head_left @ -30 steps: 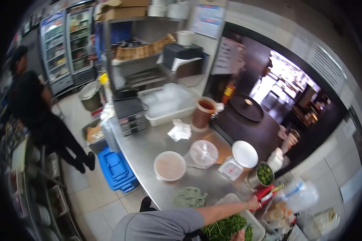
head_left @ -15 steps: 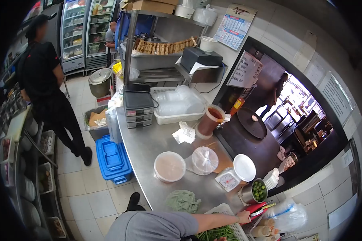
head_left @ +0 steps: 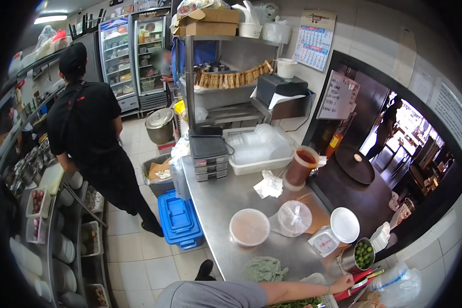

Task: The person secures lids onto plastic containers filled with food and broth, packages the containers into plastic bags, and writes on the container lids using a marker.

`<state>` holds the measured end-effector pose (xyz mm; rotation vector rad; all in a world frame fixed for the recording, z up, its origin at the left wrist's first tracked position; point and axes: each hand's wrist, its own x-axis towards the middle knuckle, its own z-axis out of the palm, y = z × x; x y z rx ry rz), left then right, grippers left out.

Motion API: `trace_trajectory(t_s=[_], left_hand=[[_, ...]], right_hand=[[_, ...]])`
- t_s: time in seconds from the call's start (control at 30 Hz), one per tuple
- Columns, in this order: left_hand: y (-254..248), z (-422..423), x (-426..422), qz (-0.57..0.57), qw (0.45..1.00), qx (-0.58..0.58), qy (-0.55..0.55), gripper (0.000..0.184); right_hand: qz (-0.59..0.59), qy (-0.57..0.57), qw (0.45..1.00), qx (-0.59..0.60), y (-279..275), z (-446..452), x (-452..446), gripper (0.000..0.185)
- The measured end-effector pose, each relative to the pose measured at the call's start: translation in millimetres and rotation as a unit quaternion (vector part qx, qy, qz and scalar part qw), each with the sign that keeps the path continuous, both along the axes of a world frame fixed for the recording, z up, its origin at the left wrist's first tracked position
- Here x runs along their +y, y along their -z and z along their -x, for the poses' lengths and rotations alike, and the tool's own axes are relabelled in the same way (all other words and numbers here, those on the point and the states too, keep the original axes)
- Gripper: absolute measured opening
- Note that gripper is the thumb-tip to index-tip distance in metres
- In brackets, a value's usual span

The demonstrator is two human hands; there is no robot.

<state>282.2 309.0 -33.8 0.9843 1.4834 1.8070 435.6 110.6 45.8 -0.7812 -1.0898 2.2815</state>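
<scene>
My left arm, in a grey sleeve, reaches across the bottom of the view to the right. My left hand [head_left: 342, 284] is at a red holder or case [head_left: 348, 292] with slim handled items in it, one of them yellow. Its fingers look curled; what they grip, if anything, is hidden. Below the forearm lie long green vegetables [head_left: 299, 304], partly in a white basket [head_left: 329, 302] cut off by the frame. A crumpled green cloth [head_left: 266, 269] lies on the steel counter [head_left: 215, 215] just above the arm. My right hand does not show.
A kitchen scale [head_left: 324, 242], a pot of green limes [head_left: 363, 253], a lidded round tub [head_left: 249, 227], a tied plastic bag [head_left: 294, 218] and a jar of red sauce [head_left: 300, 168] stand on the counter. A blue bin [head_left: 178, 218] and a person in black [head_left: 90, 118] are at left.
The view has turned left, so everything sits further right and lower. My left hand stays at the red item. The person in black has shifted posture. Fingertips near the greens have left view.
</scene>
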Motion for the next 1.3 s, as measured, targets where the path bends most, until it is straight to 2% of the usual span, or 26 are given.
trace_trajectory(t_s=[0.07,0.1,0.13,0.17,0.2,0.23,0.27,0.3,0.33,0.4,0.47,0.57,0.77,0.87,0.97,1.3], left_hand=[[-17,14,-15,-0.095,0.994,-0.031,-0.048,0.028],[-26,22,-23,-0.117,0.991,-0.025,-0.060,0.024],[-52,43,-52,-0.123,0.990,-0.067,-0.012,0.021],[-79,65,-81,-0.126,0.985,-0.111,0.035,0.019],[-108,88,-112,-0.124,0.977,-0.155,0.078,0.017],[-70,115,-91,-0.268,0.953,0.126,-0.060,0.019],[-96,136,-126,-0.162,0.987,-0.005,0.000,0.021],[-124,155,-167,-0.099,0.994,-0.037,0.008,0.028],[-125,180,-192,-0.095,0.992,-0.070,0.044,0.041],[-135,208,-245,-0.108,0.993,-0.040,-0.032,0.046],[-144,230,-295,-0.094,0.991,-0.057,-0.076,0.050],[-131,266,-346,-0.076,0.988,-0.068,-0.120,0.048],[-109,313,-394,-0.058,0.987,-0.033,-0.148,0.045],[-103,332,-398,-0.035,0.990,-0.012,-0.135,0.046],[-88,351,-394,-0.068,0.991,-0.028,-0.112,0.045],[-74,377,-385,-0.045,0.996,-0.051,-0.054,0.042]], right_hand=[[-0.112,-0.098,0.988,-0.029,-14,6,3,0.041],[-0.089,-0.049,0.994,-0.034,-26,9,-10,0.036],[-0.068,0.012,0.997,-0.043,-63,29,-34,0.031],[-0.100,-0.003,0.985,-0.141,-96,45,-45,0.029],[-0.123,0.031,0.988,-0.088,-90,51,-51,0.026],[-0.103,0.009,0.995,-0.013,-68,55,-48,0.019],[-0.087,-0.017,0.994,0.066,-56,60,-44,0.013],[-0.081,-0.039,0.994,0.068,-49,61,-45,0.013],[-0.072,-0.065,0.993,0.074,-50,71,-52,0.013],[-0.037,-0.115,0.991,0.064,-47,92,-66,0.013],[0.010,-0.162,0.986,0.033,-38,113,-78,0.012],[0.014,-0.190,0.981,-0.027,-16,142,-97,0.015],[0.081,-0.233,0.969,-0.022,-5,192,-123,0.012],[0.093,-0.255,0.962,-0.036,-2,211,-132,0.013],[0.091,-0.257,0.961,-0.051,8,224,-137,0.014],[0.044,-0.211,0.973,-0.085,20,239,-141,0.016]])
